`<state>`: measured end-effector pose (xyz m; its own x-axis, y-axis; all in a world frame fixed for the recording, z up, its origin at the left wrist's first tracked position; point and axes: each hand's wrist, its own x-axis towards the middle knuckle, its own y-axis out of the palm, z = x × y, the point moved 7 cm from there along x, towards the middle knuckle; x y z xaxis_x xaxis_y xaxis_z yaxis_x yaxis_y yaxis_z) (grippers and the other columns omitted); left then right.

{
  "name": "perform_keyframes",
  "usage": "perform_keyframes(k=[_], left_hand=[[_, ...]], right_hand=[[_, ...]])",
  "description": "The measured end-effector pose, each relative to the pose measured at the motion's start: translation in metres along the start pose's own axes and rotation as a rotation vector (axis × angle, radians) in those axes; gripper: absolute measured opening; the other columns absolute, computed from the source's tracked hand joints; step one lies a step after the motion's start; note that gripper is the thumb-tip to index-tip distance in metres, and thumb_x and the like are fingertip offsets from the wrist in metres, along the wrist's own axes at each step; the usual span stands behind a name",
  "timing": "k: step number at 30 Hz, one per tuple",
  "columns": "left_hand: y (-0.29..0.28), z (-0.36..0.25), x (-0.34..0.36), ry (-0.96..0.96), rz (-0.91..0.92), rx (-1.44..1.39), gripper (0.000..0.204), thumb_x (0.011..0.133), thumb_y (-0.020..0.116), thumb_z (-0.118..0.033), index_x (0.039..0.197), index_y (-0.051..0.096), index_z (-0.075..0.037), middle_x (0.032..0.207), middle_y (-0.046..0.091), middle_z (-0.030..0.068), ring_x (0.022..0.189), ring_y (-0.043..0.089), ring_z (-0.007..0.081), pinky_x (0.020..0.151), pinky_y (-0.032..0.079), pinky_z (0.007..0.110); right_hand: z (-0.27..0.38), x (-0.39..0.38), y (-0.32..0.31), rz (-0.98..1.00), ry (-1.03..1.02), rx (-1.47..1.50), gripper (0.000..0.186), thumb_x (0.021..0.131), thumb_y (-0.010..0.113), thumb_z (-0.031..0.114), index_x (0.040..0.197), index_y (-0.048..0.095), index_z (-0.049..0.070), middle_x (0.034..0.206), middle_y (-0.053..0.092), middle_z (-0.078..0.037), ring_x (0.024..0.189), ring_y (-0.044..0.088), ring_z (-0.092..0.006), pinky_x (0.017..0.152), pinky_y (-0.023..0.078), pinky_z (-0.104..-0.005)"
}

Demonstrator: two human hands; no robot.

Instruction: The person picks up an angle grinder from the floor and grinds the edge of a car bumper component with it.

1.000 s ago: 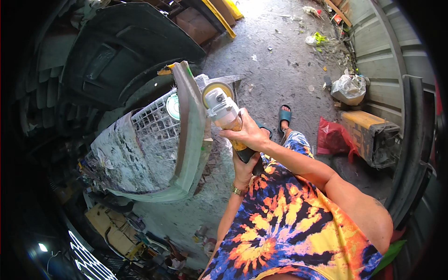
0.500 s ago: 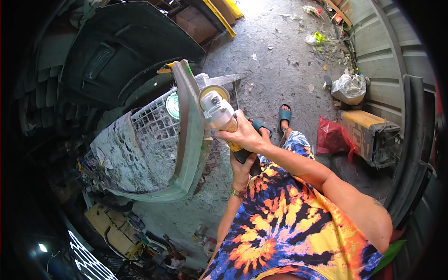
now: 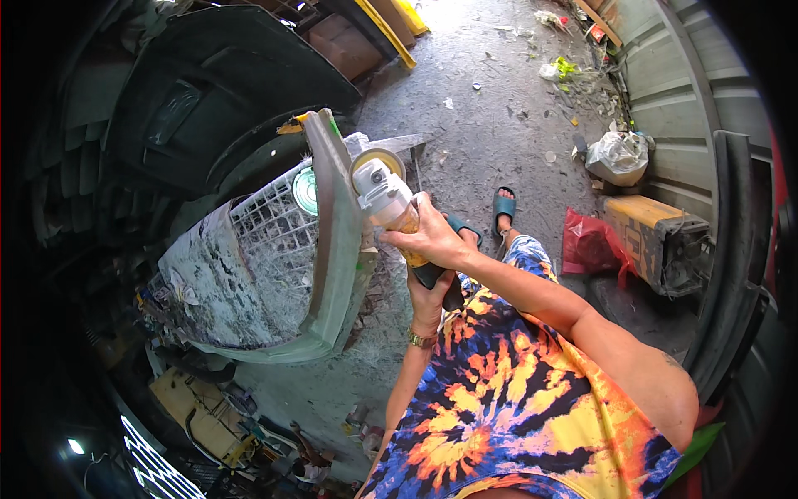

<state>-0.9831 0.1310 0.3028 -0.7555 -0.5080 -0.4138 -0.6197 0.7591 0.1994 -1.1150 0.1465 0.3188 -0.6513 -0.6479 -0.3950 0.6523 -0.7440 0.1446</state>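
Observation:
Both my hands grip an angle grinder (image 3: pixel 384 200) with a pale head and a round disc (image 3: pixel 391 158). My right hand (image 3: pixel 432 237) wraps the yellow body just behind the head. My left hand (image 3: pixel 428 301), below a wristwatch (image 3: pixel 421 339), is closed round the dark rear end. The disc is right beside the long edge of a grey-green curved panel (image 3: pixel 337 249), which looks like a vehicle body part. I cannot tell whether the disc touches it. Left of that edge, a round pale green lid (image 3: pixel 306 191) lies on a dusty wire mesh (image 3: pixel 278 216).
A large dark car hood (image 3: pixel 224 91) stands at the far left. Along the right wall are a white bag (image 3: pixel 619 156), a red bag (image 3: pixel 594 241) and a yellow-topped box (image 3: pixel 657 241). Litter is scattered on the concrete floor (image 3: pixel 490 116). My sandalled feet (image 3: pixel 504 208) stand beyond the grinder.
The whole view has shifted slightly to the left. My grip on the angle grinder and its place beside the panel look the same.

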Motion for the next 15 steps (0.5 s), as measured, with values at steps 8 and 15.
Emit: perform_keyframes(k=[8,15], left_hand=[[0.01,-0.002,-0.001,-0.068,0.059,-0.036,0.05,0.082,0.074,-0.016,0.122,0.047,-0.003,0.098,0.062,0.005,0.083,0.063,0.0125,0.074,0.051,0.027],[0.031,-0.02,-0.008,-0.037,0.073,0.011,0.052,0.083,0.073,-0.015,0.124,0.044,-0.002,0.098,0.062,0.0056,0.085,0.063,0.0132,0.076,0.051,0.028]], right_hand=[[-0.01,0.001,-0.006,-0.037,0.028,-0.014,0.072,0.074,0.082,0.036,0.112,0.037,-0.003,0.11,0.056,-0.02,0.104,0.059,-0.0254,0.088,0.049,-0.0358],[-0.001,-0.012,-0.017,-0.036,0.058,0.22,0.061,0.08,0.079,0.03,0.114,0.038,-0.001,0.109,0.054,-0.012,0.1,0.057,-0.0153,0.085,0.05,-0.031]])
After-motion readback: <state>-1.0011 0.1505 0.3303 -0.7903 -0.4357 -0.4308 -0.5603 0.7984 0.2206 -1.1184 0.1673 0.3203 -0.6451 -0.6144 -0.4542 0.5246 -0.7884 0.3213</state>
